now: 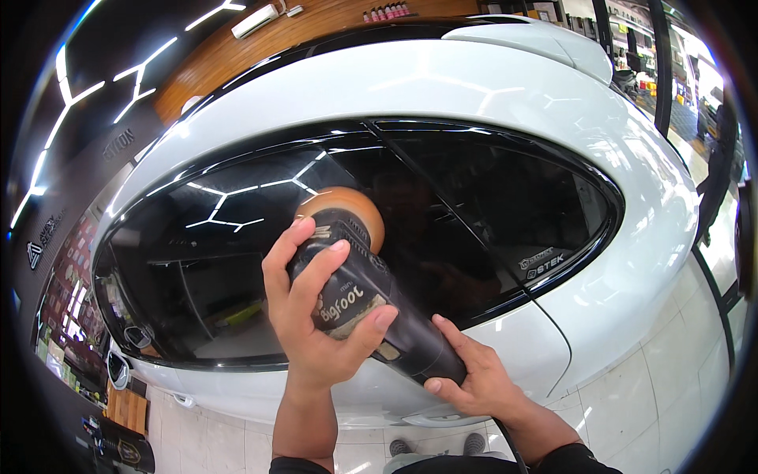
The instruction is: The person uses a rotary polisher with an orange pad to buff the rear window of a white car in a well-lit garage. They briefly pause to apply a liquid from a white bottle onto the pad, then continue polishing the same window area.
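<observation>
A black car polisher (410,336) with an orange foam pad (347,201) is held against the dark side window (237,261) of a white car. Over the head of the polisher, my left hand (320,316) grips with its fingers curled round the casing. Farther back, my right hand (478,371) wraps round the rear end of the body, close to where the cord (509,442) comes out. The pad's face is hidden against the glass. Reflected ceiling lights shine in the window beside the pad.
The white car body (316,87) curves above and below the windows. A side mirror (118,370) sticks out at the lower left. Pale floor tiles (632,395) and my shoes (474,444) show below. Shelves with goods (632,59) stand at the far right.
</observation>
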{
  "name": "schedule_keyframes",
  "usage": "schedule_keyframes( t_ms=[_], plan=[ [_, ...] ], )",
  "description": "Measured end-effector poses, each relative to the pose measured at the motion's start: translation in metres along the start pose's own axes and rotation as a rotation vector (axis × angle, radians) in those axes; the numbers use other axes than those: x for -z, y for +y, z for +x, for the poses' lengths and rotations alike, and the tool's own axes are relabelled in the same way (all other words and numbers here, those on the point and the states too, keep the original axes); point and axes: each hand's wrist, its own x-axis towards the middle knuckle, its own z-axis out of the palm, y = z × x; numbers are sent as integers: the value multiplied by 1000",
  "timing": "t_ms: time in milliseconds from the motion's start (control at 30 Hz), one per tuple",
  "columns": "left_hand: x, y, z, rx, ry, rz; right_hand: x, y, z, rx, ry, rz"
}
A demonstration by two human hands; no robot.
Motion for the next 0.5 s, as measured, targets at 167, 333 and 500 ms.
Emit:
schedule_keyframes(
  t_ms=[167, 333, 500],
  plan=[
    [-2, 7, -8, -3, -36, 26, -4, 4, -15, -18, 4, 43],
    [-5, 4, 17, 1, -76, 114, -3, 2, -1, 6, 48, 44],
    [31, -34, 20, 2, -122, 125, -20, -10, 26, -32, -105, 251]
  ],
)
